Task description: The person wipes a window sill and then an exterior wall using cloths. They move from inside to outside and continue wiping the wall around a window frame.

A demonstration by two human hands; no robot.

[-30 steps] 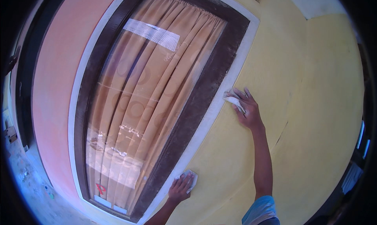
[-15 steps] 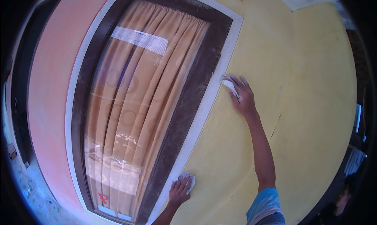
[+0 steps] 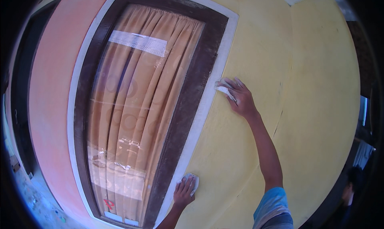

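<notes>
My right hand is closed around a folded whitish sheet, pressed at the white border where it meets the yellow wall. Whether the sheet is paper or cloth, I cannot tell. Lower down, my left hand lies against the wall beside the same border, its fingers over a second whitish sheet. Most of that sheet is hidden beneath the fingers. Left of both hands stands a tall window in a dark brown frame.
Behind the window glass hangs a tan curtain. A pink wall lies beyond the window to the left. Thin cracks run down the yellow wall right of my arm. At the far lower right, a person is partly visible in shadow.
The view has shifted slightly, so the window's top and my right hand appear further left. Both hands keep their sheets at the border, with little visible movement along it.
</notes>
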